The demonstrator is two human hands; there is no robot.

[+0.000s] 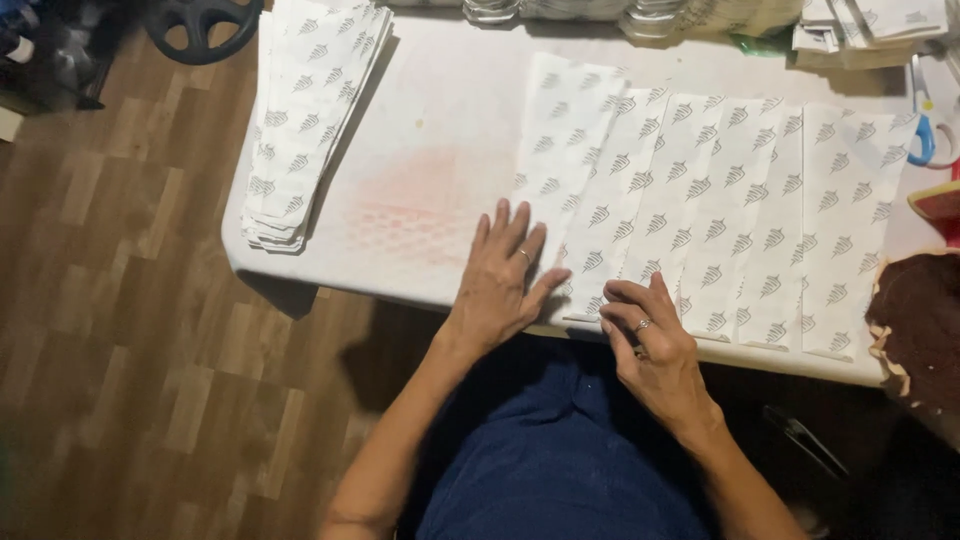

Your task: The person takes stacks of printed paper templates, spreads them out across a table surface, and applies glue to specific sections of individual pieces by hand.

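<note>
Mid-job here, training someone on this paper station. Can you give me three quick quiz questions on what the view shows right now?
1. True or false: the left hand lies flat, fingers spread, at the near edge of the leftmost sheet in the overlapping row of printed paper sheets.
2. What are the fingertips of the right hand doing?
A. Pinching the near edge of a sheet
B. Holding the scissors
C. Resting in the lap
3. Where does the stack of printed sheets lie on the white table?

Key: 1 true; 2 A; 3 at the left end, apart from the row.
</note>
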